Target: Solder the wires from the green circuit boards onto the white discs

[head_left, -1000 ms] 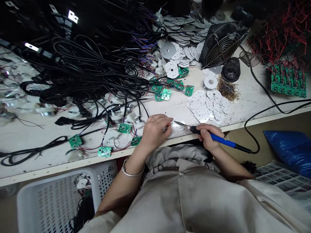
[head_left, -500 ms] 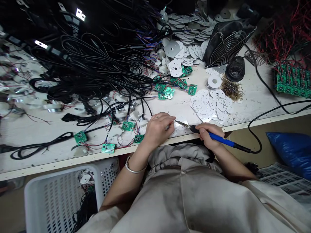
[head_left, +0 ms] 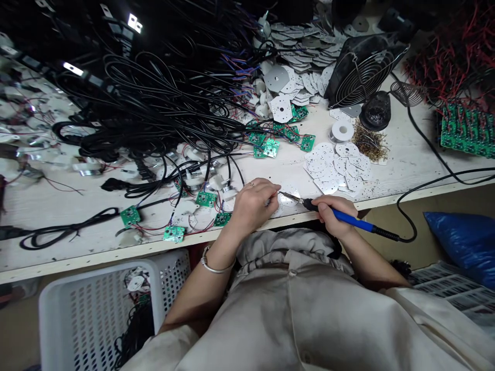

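Note:
My right hand is closed round the blue handle of a soldering iron, its metal tip pointing left. That tip reaches close to the fingertips of my left hand. The left fingers are curled and pinched together over the bench edge; whatever is between them is too small or hidden to make out. Under the iron's tip lies a white circuit plate, partly covered by my left hand. Left of that hand are green circuit boards with thin wires attached.
Behind my hands are loose white plates, a solder spool, a black tip-cleaning holder and a fan. Black cables heap up on the left. A grey basket stands below the bench; the iron's cord runs right.
Both hands and the soldering iron keep nearly the same pose. The view has shifted slightly, so the bench items on the left appear a little further right.

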The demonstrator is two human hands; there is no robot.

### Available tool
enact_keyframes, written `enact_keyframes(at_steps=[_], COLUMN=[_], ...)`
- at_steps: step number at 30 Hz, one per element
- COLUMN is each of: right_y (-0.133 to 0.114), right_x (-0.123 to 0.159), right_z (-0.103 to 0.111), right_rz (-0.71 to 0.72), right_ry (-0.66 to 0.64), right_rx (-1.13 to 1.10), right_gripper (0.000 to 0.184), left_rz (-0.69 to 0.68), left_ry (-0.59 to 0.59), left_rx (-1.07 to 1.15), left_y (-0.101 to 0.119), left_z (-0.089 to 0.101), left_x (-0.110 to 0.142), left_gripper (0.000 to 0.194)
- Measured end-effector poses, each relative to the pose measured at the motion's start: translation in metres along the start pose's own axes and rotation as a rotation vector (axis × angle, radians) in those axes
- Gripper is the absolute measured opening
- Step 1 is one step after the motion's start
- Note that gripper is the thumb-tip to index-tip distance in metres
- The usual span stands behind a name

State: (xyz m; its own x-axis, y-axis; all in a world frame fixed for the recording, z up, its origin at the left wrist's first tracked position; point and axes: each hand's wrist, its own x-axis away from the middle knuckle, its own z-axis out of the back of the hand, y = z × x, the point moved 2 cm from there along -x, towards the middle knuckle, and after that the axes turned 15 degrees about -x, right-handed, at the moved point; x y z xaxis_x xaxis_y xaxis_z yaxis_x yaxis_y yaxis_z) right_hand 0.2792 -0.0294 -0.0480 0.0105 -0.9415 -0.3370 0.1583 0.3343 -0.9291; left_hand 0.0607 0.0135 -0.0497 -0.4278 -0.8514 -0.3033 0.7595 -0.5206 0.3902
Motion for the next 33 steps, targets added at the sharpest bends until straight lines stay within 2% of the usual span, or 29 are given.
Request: enact_keyframes(at_steps=[3, 8, 10, 12, 15, 18, 27, 33], right_y=[0.005, 0.012, 0.009, 0.003, -0.004, -0.003, 0.003, 0.001], right_x=[0.005, 0.018, 0.019, 0.014, 0.005, 0.0, 0.0, -0.001], right_z=[0.003, 0.009, 0.006, -0.002, -0.016, -0.026, -0.027, -0.027], right_rz=[-0.005, -0.017, -0.002, 0.084, 0.247, 0.323, 0.342, 0.383], right_ry=[0.029, 0.195, 0.217, 0.146, -0.073, -0.227, -0.284, -0.271], right_rx=[0.014, -0.031, -0.052, -0.028, 0.11, 0.272, 0.343, 0.356], right_gripper=[0.021, 0.023, 0.02, 0.021, 0.029, 0.03, 0.031, 0.031], left_rz=[-0.009, -0.016, -0.019, -0.018, -0.006, -0.014, 0.007, 0.031], left_ry=[0.013, 0.028, 0.029, 0.02, -0.004, -0.021, 0.036, 0.053], left_rx=[-0.004, -0.02, -0.025, -0.027, -0.028, -0.022, -0.042, -0.088], left_y=[0.0, -0.002, -0.002, -0.002, -0.001, 0.001, 0.011, 0.011], left_z=[-0.001, -0.003, -0.003, -0.003, -0.002, 0.0, 0.019, 0.014], left_x=[0.001, 0.003, 0.003, 0.003, 0.001, 0.002, 0.022, 0.023], left_gripper=[0.014, 0.014, 0.014, 0.014, 0.014, 0.014, 0.019, 0.014])
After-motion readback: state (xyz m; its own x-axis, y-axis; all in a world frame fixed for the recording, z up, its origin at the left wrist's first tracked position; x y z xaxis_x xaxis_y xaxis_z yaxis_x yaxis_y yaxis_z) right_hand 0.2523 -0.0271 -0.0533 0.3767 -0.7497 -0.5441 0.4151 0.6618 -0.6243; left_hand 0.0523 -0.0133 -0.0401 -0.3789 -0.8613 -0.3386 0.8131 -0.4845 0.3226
